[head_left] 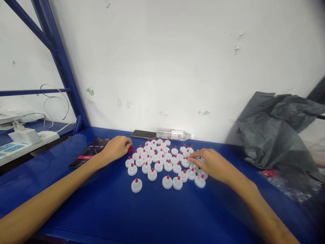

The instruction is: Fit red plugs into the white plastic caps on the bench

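Many white round plastic lids (158, 166) with small red tips stand on the blue table, grouped in front of me. My right hand (209, 162) reaches in from the right, thumb and forefinger pinched together at the small red cap (187, 158) on one of these lids. Other lids are partly hidden under that hand. On the left, my left hand (117, 147) rests with curled fingers beside a small heap of loose red caps (130, 149). Its fingertips touch the heap's edge, and what they hold is hidden.
A phone showing a timer (88, 152) lies beside my left forearm. Along the wall are another dark phone (143, 134) and a clear bottle (175, 134) on its side. A grey plastic bag (276, 128) and clear wrapping (291, 183) occupy the right. A power strip (27, 145) stands left.
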The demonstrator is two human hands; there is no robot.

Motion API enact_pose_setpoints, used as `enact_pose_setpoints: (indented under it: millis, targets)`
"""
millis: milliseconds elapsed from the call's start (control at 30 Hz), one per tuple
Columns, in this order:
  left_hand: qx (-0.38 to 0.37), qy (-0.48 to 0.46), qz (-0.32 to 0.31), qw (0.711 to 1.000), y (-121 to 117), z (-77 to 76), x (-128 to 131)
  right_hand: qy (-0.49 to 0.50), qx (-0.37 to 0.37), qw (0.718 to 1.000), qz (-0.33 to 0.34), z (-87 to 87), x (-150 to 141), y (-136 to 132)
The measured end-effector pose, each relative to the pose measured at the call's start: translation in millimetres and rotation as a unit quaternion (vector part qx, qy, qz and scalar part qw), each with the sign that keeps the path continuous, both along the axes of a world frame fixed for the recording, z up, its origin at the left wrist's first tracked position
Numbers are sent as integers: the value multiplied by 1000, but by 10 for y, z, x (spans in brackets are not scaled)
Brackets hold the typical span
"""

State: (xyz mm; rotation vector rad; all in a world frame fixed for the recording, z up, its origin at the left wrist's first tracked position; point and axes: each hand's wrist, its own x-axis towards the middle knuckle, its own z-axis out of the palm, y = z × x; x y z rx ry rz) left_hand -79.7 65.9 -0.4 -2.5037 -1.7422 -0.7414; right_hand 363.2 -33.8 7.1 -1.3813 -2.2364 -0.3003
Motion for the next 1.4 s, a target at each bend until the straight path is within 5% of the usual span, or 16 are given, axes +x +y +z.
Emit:
enact_pose_setpoints:
  millis: [100,367,500,700,1133,1400]
  targets:
    - [-24,24,12,999,-27,49,8,-12,-44,999,19,72,27,13]
    - [17,25,21,999,-147,134,114,70,70,994,36,77,-74,-6]
    - [135,-8,-91,987,-279,113,235,166,135,975,67,16,-322,-60]
    - [357,-60,-300,883,-608,-52,515,157,175,960,150,-46,-672,-140]
    - [219,-9,-311,925,-922,-143,739,55,151,956,244,-112,-916,-243]
    - [202,-37,-308,929,-803,-205,683,72,131,963,225,-161,-883,-240]
